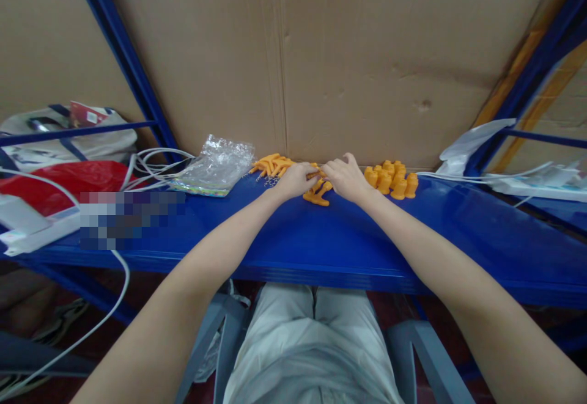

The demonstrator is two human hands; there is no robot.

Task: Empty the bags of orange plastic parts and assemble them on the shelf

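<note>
Pale grey trousers [293,337] lie nearest the camera, in front of a glossy blue metal desk [293,242]. Landmark: the cluster of orange stepped plastic cylinders [389,179] on that desk. Just left of it, between the two hands, is a small orange plastic piece [314,173]. It looks light, stiff and rather smooth, hardly fragile; a fingertip pinch on its solid body should suit it best. Left hand [293,182] has its fingers drawn together on the piece; right hand [346,178], nearer the cluster, bends its fingers towards the same piece, but whether they close on it I cannot tell. Loose orange branched pieces [316,197] lie left of the cluster, beneath the hands. Farther left is an orange plastic pile [274,164] with thin metal chains [270,180], probably limp and apt to tangle.
</note>
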